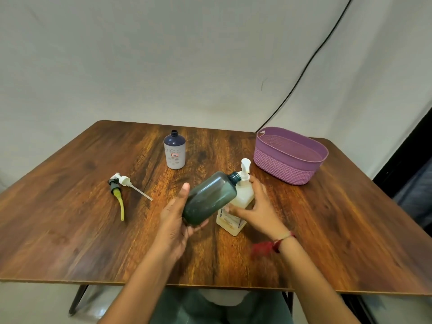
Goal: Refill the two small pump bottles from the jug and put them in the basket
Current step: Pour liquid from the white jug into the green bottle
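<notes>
My left hand (175, 220) holds a dark green bottle (210, 197) without its cap, tilted with the neck up and to the right. Its neck sits close to the white pump of a pale jug-like bottle (236, 206) standing on the table. My right hand (259, 206) is wrapped around that pale bottle's side. A second small bottle (174, 149), dark blue on top and white below, stands open farther back. Two removed pump heads (121, 185) lie at the left, one with a yellow tube. The purple basket (289, 169) stands at the back right, with nothing visible inside.
The wooden table (339, 242) ends close to me at its front edge. A black cable (311, 59) runs down the white backdrop behind the basket. Dark objects stand past the table's right side.
</notes>
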